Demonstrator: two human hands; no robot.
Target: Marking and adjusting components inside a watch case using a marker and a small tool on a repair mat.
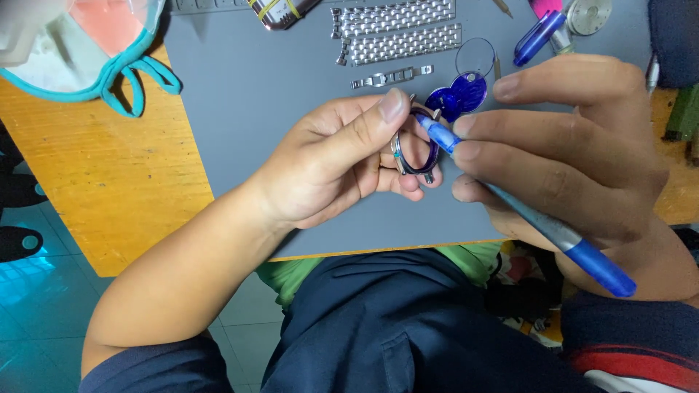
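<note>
My left hand (342, 164) grips a round watch case (415, 149) with a dark blue rim, held on edge above the grey mat (277, 102). My right hand (575, 156) holds a blue pen-shaped tool (553, 229), its tip pressed against the top of the case near my left thumb. Just behind the case lies a blue heart-shaped tool with a clear ring (462, 91).
Silver metal watch bracelet pieces (397, 33) and a small clasp (389, 76) lie at the far side of the mat. A blue tool (539, 36) and a round metal part (590, 14) sit top right. A teal-strapped face mask (95, 44) rests on the wooden table (95, 167).
</note>
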